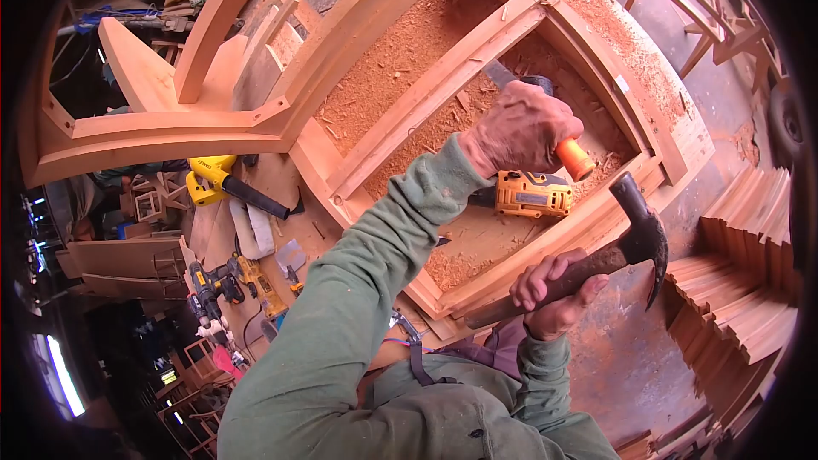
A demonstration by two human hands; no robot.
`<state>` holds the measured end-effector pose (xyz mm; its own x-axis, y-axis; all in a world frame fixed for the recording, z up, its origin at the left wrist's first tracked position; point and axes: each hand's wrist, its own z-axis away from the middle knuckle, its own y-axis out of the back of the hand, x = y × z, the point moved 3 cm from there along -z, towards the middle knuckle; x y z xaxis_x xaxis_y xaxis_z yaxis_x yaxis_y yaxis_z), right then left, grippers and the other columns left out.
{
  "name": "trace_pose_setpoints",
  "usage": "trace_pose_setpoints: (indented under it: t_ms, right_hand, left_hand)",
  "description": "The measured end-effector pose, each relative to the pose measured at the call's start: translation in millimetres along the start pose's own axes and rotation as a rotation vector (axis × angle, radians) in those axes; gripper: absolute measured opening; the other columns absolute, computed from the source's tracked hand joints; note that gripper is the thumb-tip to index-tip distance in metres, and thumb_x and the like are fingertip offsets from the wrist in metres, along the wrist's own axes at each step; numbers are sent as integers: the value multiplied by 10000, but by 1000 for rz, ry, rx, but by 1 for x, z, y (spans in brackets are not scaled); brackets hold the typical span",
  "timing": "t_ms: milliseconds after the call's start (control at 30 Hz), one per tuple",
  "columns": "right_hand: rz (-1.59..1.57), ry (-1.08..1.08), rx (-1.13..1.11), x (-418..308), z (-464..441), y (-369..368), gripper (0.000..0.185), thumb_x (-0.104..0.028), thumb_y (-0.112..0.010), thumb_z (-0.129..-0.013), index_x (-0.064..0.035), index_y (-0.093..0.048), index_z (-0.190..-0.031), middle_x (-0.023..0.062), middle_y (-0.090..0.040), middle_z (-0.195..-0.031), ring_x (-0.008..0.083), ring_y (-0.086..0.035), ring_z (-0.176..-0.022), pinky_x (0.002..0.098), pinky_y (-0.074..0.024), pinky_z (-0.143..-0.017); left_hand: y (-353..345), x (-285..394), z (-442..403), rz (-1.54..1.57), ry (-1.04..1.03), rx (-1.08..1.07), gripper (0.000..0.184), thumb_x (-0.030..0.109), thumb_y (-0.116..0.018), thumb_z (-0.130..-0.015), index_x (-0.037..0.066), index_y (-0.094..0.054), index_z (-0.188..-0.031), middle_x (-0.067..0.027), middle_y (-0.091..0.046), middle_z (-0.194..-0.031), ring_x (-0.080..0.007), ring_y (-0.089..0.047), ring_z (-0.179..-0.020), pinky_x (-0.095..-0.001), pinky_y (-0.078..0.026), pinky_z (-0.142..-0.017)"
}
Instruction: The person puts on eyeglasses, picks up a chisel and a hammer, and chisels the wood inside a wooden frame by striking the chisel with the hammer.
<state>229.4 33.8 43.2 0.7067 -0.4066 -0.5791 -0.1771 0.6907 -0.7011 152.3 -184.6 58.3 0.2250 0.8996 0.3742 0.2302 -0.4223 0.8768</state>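
Observation:
My left hand (524, 129) is closed around what looks like a chisel. Its orange handle end (576, 159) sticks out of the fist, and a flat grey blade (499, 75) shows on the other side, over the wooden frame. My right hand (558, 294) grips the shaft of a claw hammer (641, 238), whose dark head points away to the right, apart from the chisel. Beneath both hands lies the wooden frame (452, 89), joined by a crossbar and strewn with shavings. A yellow power tool (532, 194) rests inside it, just below my left hand.
A curved wooden piece (162, 136) rises at the left. Near it are a yellow blower (213, 179) and a cordless drill (213, 283). Stacked wooden slats (733, 281) stand on the floor at the right, and chair-like frames (707, 13) at the upper right.

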Motion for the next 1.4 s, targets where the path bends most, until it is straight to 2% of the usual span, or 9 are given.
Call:
trace_pose_setpoints:
  t_ms: [267, 533, 700, 867, 1000, 1133, 1167, 1300, 1400]
  right_hand:
    - [-13, -30, 4, -8, -9, 5, 723, -823, -264, -899, -110, -385, -917, 45, -388, -549, 148, -355, -392, 301, -372, -400]
    - [45, -127, 26, 16, -11, -6, 689, -810, -344, -896, -125, -413, -905, 25, -361, -531, 159, -336, -368, 323, -337, -354]
    - [-46, 16, -30, 4, -4, -3, 684, -772, -396, -913, -88, -405, -920, 39, -395, -574, 158, -366, -428, 300, -360, -418]
    - [110, -201, 63, 3, -8, -1, 685, -763, -407, -916, -78, -402, -916, 46, -400, -595, 150, -376, -435, 297, -372, -433]
    - [26, -35, 10, 1, -2, -5, 708, -808, -340, -901, -104, -406, -945, 40, -395, -554, 148, -371, -396, 304, -370, -398]
    - [122, -12, 89, -6, 6, -11, 597, -667, -464, -954, -72, -417, -976, 76, -483, -648, 157, -433, -444, 310, -420, -436]
    - [62, -20, 77, -6, 7, -12, 447, -490, -530, -1005, -50, -456, -1032, 66, -493, -667, 143, -455, -465, 295, -422, -448]
    - [189, 103, 92, -4, 28, -17, 306, -270, -623, -998, -15, -521, -1134, 15, -482, -657, 104, -444, -488, 270, -401, -458]
    - [307, 124, 39, -11, 39, -10, 307, -279, -622, -999, -14, -524, -1116, -3, -468, -635, 91, -439, -496, 268, -393, -457]
  left_hand:
    - [9, -7, -4, 62, 1, 22, 221, 294, -757, -679, 129, -629, -750, -61, -639, -684, -285, -661, -651, -382, -504, -591]
    - [8, -12, -3, 119, 13, 52, 215, 272, -758, -652, 140, -642, -776, -57, -633, -682, -281, -660, -657, -378, -503, -590]
    - [9, -12, -6, 68, -6, 68, 199, 268, -753, -657, 152, -648, -780, -47, -621, -678, -270, -655, -649, -373, -494, -580]
    - [7, -16, -4, 51, 9, 109, 165, 256, -741, -669, 158, -644, -761, -42, -610, -675, -265, -645, -639, -372, -486, -580]
    - [15, -13, -5, 31, 18, 122, 133, 237, -726, -659, 160, -641, -726, -45, -658, -682, -255, -676, -655, -372, -517, -592]
    - [15, -15, -10, 80, 82, 116, 145, 236, -724, -677, 139, -621, -709, -55, -641, -664, -278, -666, -648, -384, -514, -594]
    - [15, -15, -11, 82, 80, 134, 149, 228, -721, -684, 129, -611, -701, -62, -637, -665, -282, -659, -637, -392, -511, -589]
    - [10, -10, -11, 19, 56, 241, 182, 214, -687, -786, 102, -584, -687, -79, -592, -629, -292, -614, -576, -389, -484, -551]
    - [15, 18, -4, -106, 20, 176, 178, 222, -687, -766, 115, -576, -676, -70, -593, -622, -264, -623, -571, -385, -487, -551]
